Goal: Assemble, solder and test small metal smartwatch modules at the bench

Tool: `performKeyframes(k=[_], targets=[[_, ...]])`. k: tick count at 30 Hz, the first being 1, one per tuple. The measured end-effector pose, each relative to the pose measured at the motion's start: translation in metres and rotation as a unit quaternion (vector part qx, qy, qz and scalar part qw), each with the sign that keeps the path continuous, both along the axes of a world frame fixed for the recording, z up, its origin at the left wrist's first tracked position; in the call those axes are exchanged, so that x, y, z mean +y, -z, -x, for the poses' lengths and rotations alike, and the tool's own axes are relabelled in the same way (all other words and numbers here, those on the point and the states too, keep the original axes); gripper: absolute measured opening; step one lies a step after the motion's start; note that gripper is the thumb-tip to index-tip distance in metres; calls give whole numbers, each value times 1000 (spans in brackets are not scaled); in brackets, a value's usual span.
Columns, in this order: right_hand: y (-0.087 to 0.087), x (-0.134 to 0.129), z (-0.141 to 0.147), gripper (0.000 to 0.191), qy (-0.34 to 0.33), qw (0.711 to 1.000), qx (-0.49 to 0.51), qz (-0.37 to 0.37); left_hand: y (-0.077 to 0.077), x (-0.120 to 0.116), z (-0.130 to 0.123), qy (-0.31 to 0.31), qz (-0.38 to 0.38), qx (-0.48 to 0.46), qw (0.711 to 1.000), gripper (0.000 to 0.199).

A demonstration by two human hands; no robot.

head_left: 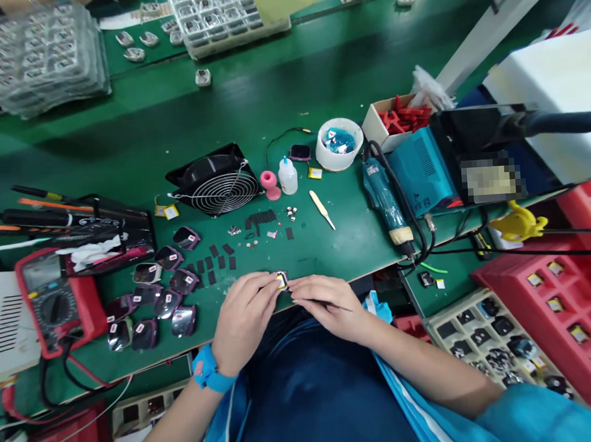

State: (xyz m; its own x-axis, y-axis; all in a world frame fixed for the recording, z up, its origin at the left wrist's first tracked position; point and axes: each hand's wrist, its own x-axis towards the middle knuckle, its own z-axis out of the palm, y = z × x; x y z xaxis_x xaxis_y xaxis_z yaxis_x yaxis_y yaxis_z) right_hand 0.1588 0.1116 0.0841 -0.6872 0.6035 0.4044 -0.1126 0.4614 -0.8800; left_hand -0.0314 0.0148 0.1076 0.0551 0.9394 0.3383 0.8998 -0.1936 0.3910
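This is an electronics assembly workshop, seen from a seat at one of its benches. The green tabletop [297,247] carries a red-framed multimeter [58,309] near its left end, a metal-grilled fan [216,186] farther in, and a teal electric screwdriver [385,199] beside a teal bench unit [420,170] with cables toward the right. Small watch-like cases [167,302] lie grouped near the front edge, right of the multimeter, with small black pads [221,262] in loose rows beside them. Beyond runs a green band [316,66] with stacked clear trays [48,63] of parts at its far left. Red foam trays [545,292] with small components in their compartments stand at the right.
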Motion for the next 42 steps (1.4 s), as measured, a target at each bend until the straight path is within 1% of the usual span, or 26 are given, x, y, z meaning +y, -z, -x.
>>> performKeyframes(k=[3, 6, 8, 10, 12, 14, 15, 18, 21, 27, 29, 32, 36, 39, 42], targets=[[5, -4, 0, 15, -1, 999, -6, -54, -8, 3, -1, 13, 23, 45, 999, 19], [7, -2, -2, 17, -6, 995, -18, -102, -15, 6, -3, 16, 41, 101, 994, 19], [7, -1, -2, 16, -5, 988, -27, -151, -18, 7, -4, 19, 46, 133, 990, 20], [9, -3, -2, 16, 14, 975, -32, -218, -21, 9, -5, 29, 52, 157, 986, 22], [12, -5, -1, 15, 42, 957, -24, -287, -22, 10, -6, 38, 56, 176, 982, 23], [15, -7, 1, 12, 62, 942, -12, -329, -22, 11, -10, 36, 54, 194, 979, 24], [17, -8, 1, 11, 66, 940, -8, -336, -22, 11, -12, 33, 50, 204, 977, 24], [20, -9, 2, 12, 70, 943, -3, -326, -18, 10, -17, 20, 28, 226, 974, 24], [20, -8, 2, 15, 65, 947, 5, -313, -14, 8, -20, 9, 16, 227, 974, 24], [24, -9, 2, 16, 66, 956, 17, -286, -9, 8, -17, -17, -10, 183, 983, 23], [25, -10, 2, 17, 66, 960, 15, -273, -9, 9, -16, -37, -7, 144, 989, 21], [27, -10, 1, 18, 62, 965, 15, -253, -11, 9, -12, -95, 10, 42, 995, 16], [26, -9, 0, 16, 50, 972, 16, -230, -10, 5, -6, -170, 53, -70, 981, 21], [20, -7, -2, 15, 23, 984, 14, -178, -7, -2, 1, -183, 81, -118, 973, 21], [12, -4, -1, 15, 0, 995, 12, -94, -5, -9, 9, -156, 67, -119, 978, 18]])
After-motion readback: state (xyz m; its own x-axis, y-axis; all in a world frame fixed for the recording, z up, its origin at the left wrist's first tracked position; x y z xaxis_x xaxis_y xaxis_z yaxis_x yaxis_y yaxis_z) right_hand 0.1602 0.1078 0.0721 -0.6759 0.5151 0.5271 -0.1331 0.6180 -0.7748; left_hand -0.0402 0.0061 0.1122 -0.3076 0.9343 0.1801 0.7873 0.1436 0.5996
